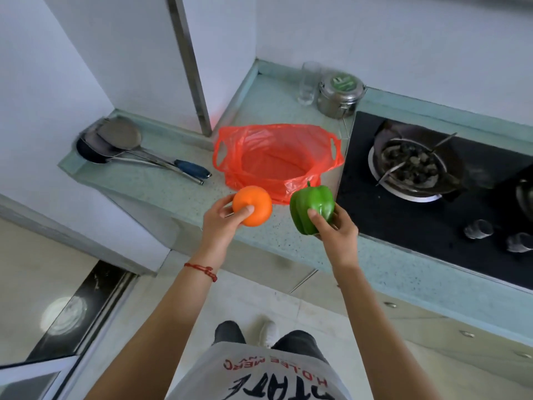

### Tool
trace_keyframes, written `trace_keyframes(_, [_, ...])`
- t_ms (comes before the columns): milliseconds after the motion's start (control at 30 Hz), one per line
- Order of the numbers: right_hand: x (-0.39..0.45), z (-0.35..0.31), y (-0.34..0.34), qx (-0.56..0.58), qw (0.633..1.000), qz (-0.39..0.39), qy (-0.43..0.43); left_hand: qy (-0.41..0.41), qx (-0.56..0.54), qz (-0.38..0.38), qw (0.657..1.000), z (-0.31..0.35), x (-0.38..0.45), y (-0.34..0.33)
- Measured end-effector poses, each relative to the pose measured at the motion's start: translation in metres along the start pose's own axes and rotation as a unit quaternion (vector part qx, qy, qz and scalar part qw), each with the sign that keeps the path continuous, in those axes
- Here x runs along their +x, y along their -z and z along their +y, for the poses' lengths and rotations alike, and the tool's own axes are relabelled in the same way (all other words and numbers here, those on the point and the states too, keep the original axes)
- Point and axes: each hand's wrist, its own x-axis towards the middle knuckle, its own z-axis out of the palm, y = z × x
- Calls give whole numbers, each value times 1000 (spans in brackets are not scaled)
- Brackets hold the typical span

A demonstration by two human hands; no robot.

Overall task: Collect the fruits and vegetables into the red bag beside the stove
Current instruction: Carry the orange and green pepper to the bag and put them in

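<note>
A red plastic bag (314, 150) lies on the counter with its mouth spread wide; nothing shows inside it. My left hand (220, 219) holds an orange (253, 202) just in front of the bag's near edge. My right hand (336, 228) grips a green bell pepper (310, 204), stem up, beside the orange and to its right. Both items hover above the counter's front part, short of the bag's mouth.
A black stove (418, 215) with a wok of dark food (409, 163) lies right of the bag. A steel lidded tin (340, 93) and a glass (308, 82) stand behind it. Ladles and a spatula (124, 145) rest at the left. The counter edge (259, 243) runs under my hands.
</note>
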Motion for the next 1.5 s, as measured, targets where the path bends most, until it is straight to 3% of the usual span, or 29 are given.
trace_keyframes(233, [53,-36,-8,15,1000,7,13,-34,-19,-25,999,44,43,-27])
trace_keyframes(500, [118,-55,-45,-13,999,29,20,-7,36,-70,997,67,122,-55])
trace_keyframes(833, [170,-25,-81,-116,984,113,-76,38,137,-70,987,40,193,-70])
trace_keyframes(1267, [185,3,-88,-205,959,105,-166,30,258,-90,961,12,214,-70])
trace_keyframes(1500, [179,1,-87,-196,963,99,-159,27,239,-98,966,19,208,-70])
